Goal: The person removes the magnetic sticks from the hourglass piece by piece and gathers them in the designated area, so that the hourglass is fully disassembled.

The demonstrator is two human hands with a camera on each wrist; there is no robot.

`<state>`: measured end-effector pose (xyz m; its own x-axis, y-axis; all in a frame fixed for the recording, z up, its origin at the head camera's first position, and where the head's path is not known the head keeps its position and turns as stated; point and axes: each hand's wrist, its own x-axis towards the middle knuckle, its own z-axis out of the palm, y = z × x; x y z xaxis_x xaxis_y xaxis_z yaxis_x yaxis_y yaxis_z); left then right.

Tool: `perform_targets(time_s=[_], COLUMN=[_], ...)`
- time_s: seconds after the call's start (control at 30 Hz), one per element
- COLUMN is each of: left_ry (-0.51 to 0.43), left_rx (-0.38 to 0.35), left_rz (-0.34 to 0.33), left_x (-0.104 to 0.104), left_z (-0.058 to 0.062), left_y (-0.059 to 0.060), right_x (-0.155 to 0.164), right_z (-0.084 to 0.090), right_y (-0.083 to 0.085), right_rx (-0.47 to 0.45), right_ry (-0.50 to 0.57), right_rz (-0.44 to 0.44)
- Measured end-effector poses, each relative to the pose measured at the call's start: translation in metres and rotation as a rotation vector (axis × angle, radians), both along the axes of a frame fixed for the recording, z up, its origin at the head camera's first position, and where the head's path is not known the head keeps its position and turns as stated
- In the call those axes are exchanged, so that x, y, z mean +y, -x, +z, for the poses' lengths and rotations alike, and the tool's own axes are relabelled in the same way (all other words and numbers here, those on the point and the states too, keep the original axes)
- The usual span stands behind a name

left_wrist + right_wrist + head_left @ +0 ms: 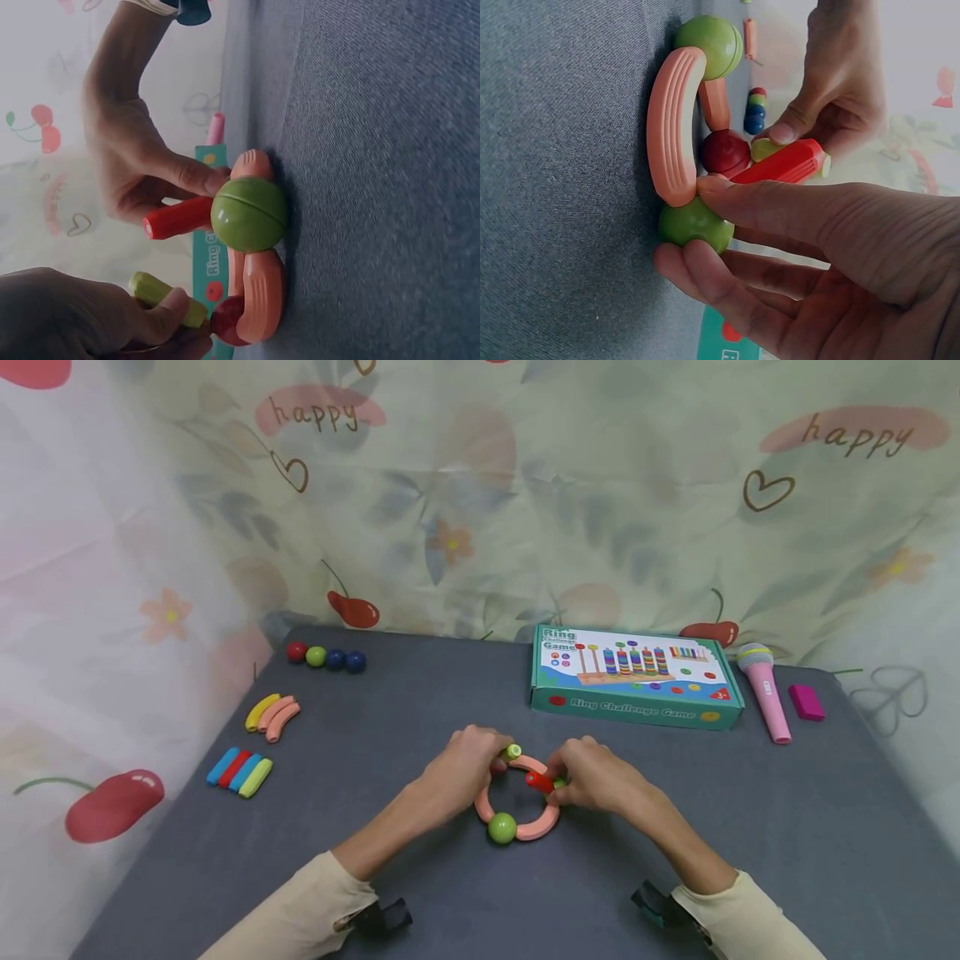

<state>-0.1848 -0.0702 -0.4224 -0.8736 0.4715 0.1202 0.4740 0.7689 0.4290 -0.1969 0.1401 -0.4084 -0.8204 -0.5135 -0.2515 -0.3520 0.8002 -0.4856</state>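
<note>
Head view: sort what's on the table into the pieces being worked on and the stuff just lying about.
In hand:
- pink ring with green ball
- red stick, pinched by right hand
- yellow-green stick, held by left hand

Lying about:
- game box
- toy microphone
- pink block
- four balls
- curved pieces
- straight sticks

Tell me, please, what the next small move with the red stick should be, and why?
Probably lower the red stick in the right hand until its free end meets the green stick in the left hand. Both sticks rise from balls on the pink ring, and their tips remain apart.
</note>
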Motion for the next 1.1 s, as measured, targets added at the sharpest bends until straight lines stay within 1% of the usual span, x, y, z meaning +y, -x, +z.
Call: perform_targets(time_s=[0.1, 0.2, 0.37, 0.47, 0.53, 0.7, 0.8, 0.93, 1.0, 1.1], left_ry=[-0.004, 0.008, 0.008, -0.01, -0.021, -0.019, -0.002, 0.008, 0.0, -0.014], left_rx=[-0.028, -0.023, -0.01, -0.004, 0.0, -0.035, -0.035, -0.02, -0.03, -0.068], left_rz=[0.002, 0.016, 0.063, 0.103, 0.145, 0.233, 0.251, 0.252, 0.257, 0.281], left_x=[-0.002, -0.004, -0.012, -0.019, -0.025, -0.043, -0.057, -0.076, -0.086, -0.102], left_z=[0.0, 0.004, 0.016, 0.023, 0.027, 0.033, 0.034, 0.031, 0.029, 0.027], left_y=[0.001, 0.0, -0.01, -0.017, -0.021, -0.029, -0.033, -0.037, -0.038, -0.041], right_x=[0.0, 0.0, -0.002, -0.003, -0.004, -0.004, -0.003, -0.001, 0.0, 0.001], right_z=[-0.001, -0.002, -0.004, -0.005, -0.005, -0.003, -0.002, -0.001, -0.001, -0.001], right_y=[0.0, 0.0, 0.0, -0.001, -0.002, -0.003, -0.003, -0.003, -0.002, -0.001], right_rx=[-0.006, -0.011, -0.021, -0.029, -0.028, -0.03, -0.033, -0.025, -0.019, -0.017], right_ry=[0.006, 0.008, 0.016, 0.024, 0.027, 0.027, 0.03, 0.025, 0.021, 0.02], right_rz=[0.001, -0.002, -0.009, -0.018, -0.023, -0.026, -0.02, -0.017, -0.02, -0.024])
